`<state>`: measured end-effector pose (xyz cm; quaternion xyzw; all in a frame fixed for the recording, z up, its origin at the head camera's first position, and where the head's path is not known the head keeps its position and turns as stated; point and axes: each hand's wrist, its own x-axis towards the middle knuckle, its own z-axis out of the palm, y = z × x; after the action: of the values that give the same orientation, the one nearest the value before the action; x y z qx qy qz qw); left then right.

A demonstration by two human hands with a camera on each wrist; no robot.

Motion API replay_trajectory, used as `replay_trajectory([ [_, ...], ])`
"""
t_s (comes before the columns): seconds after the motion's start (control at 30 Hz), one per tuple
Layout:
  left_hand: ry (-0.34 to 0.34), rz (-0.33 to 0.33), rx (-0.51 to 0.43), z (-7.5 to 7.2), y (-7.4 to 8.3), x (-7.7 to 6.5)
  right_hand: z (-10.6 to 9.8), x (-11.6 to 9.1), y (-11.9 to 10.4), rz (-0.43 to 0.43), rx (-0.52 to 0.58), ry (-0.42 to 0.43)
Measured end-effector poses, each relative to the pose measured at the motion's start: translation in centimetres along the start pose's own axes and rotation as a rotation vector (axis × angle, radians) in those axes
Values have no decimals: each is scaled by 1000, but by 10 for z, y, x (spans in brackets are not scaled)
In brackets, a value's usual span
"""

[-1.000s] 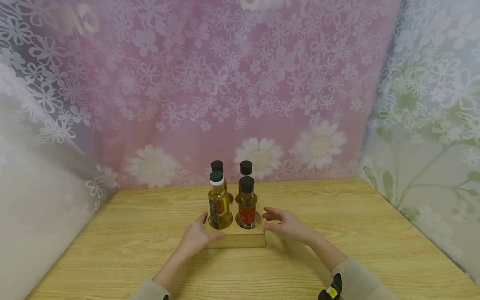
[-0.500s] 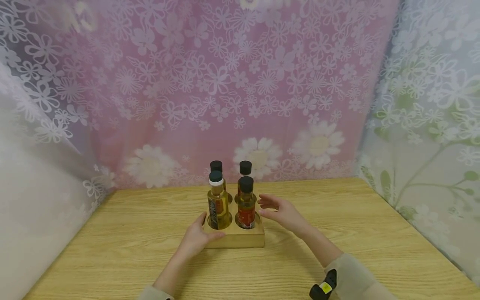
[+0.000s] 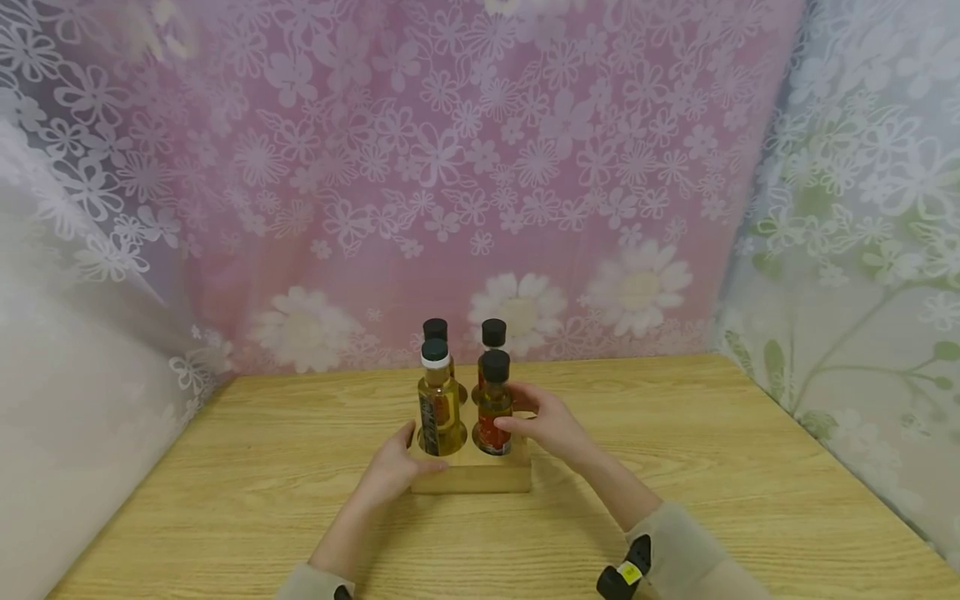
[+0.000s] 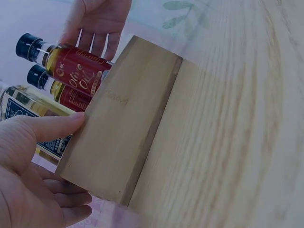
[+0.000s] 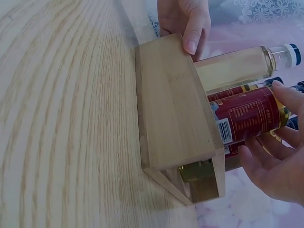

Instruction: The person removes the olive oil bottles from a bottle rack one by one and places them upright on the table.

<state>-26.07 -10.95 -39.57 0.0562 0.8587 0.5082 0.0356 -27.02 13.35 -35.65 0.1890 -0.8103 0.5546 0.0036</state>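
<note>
A wooden bottle rack [image 3: 471, 479] stands on the table with upright bottles in its round holes. My left hand [image 3: 388, 471] grips its near left corner, thumb on the front top edge and fingers along the side. In the near right hole is an olive oil bottle [image 5: 249, 115] with a red label and black cap. Around it curls my right hand [image 3: 553, 429], thumb on the near side and fingers behind. The near left hole holds a taller bottle of yellow oil [image 3: 441, 408], its dark green cap banded in white.
Behind these, two more black-capped bottles stand in the rack's rear holes, one at the left [image 3: 435, 328] and one at the right [image 3: 493, 333]. The wood-grain table [image 3: 300, 433] reaches back to a pink flowered curtain [image 3: 450, 167].
My right hand has moved from beside the rack's right side up and leftward onto the near right olive oil bottle. The left hand keeps its grip on the rack.
</note>
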Motion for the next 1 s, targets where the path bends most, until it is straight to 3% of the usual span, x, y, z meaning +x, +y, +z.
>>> replay_trajectory([
  [0.17,10,-13,-20,1,2,1,6,4,-1,13,21,42],
  [0.47,18,-33,-75,1,3,0,14,7,-1,32,-41,140],
  [0.73,12,-22,-38,1,4,-3,16,6,0,52,-47,176],
  [1.0,6,-17,-89,-1,2,-5,4,2,-22,61,-44,185],
])
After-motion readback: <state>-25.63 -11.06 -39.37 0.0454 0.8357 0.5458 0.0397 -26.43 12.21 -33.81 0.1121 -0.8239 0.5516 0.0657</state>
